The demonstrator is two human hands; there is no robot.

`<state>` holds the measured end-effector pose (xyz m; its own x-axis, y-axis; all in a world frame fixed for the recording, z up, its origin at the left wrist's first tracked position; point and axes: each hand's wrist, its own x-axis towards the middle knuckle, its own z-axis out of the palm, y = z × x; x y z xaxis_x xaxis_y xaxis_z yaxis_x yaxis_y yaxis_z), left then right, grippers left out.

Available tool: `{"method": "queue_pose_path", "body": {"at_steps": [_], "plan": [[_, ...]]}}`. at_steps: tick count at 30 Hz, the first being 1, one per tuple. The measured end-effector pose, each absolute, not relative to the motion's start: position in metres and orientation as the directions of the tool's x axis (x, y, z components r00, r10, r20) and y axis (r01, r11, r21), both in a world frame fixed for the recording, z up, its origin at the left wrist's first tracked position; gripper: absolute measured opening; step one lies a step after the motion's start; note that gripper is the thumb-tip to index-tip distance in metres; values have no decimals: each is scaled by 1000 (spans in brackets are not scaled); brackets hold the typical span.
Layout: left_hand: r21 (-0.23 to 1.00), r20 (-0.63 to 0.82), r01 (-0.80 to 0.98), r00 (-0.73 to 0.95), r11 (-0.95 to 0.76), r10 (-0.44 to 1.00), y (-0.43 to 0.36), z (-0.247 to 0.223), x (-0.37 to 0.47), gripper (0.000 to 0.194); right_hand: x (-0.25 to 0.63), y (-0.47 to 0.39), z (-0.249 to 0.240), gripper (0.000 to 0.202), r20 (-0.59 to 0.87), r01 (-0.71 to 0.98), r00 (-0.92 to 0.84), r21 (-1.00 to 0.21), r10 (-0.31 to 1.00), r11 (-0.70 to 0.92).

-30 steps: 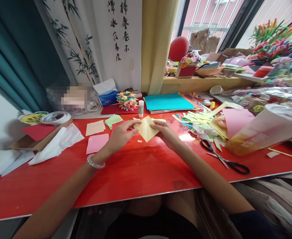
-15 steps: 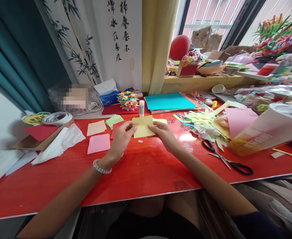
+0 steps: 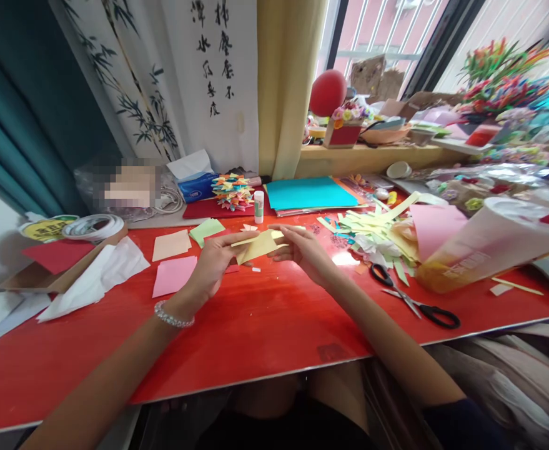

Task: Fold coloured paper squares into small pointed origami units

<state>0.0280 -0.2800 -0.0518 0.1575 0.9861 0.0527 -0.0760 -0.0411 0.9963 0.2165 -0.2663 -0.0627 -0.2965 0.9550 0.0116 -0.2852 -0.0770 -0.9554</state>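
A yellow square of paper (image 3: 257,247) is held above the red table, tilted and seemingly bent across its middle. My left hand (image 3: 212,261) pinches its left edge, with a beaded bracelet on the wrist. At the right edge, my right hand (image 3: 305,251) has its fingers closed around the paper, partly hiding it. Just behind stands a glue stick (image 3: 258,207). To the left lie small paper squares: pink (image 3: 175,275), peach (image 3: 172,244) and green (image 3: 205,231). Red paper under my left hand is mostly covered.
Black-handled scissors (image 3: 413,300) lie partly open on the right, near a large plastic cup (image 3: 484,250) and a heap of paper strips (image 3: 372,231). Turquoise sheets (image 3: 309,194) and a folded-paper ball (image 3: 232,192) sit at the back. A cardboard tray (image 3: 59,275) stands left.
The yellow paper was flat and facing me; now it is tilted and bent between my hands. My right fingers have shifted around its edge. The whole view has swung slightly to the right.
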Motion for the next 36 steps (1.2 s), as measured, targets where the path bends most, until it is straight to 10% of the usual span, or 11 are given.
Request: {"method": "queue_pose_path", "body": {"at_steps": [13, 19, 28, 36], "plan": [[803, 278, 433, 335, -409, 900, -294, -51, 35, 34, 214, -270, -60, 26, 136, -44, -238, -991, 962, 129], [868, 244, 392, 197, -304, 950, -294, -51, 39, 37, 215, -272, -64, 36, 287, 96, -375, -934, 881, 345], [983, 161, 70, 116, -169, 980, -296, -63, 40, 25, 205, -280, -60, 19, 189, -7, -374, -980, 908, 201], [966, 206, 132, 131, -223, 970, -290, -61, 37, 25, 205, -281, -64, 27, 217, 96, -329, -961, 919, 261]]}}
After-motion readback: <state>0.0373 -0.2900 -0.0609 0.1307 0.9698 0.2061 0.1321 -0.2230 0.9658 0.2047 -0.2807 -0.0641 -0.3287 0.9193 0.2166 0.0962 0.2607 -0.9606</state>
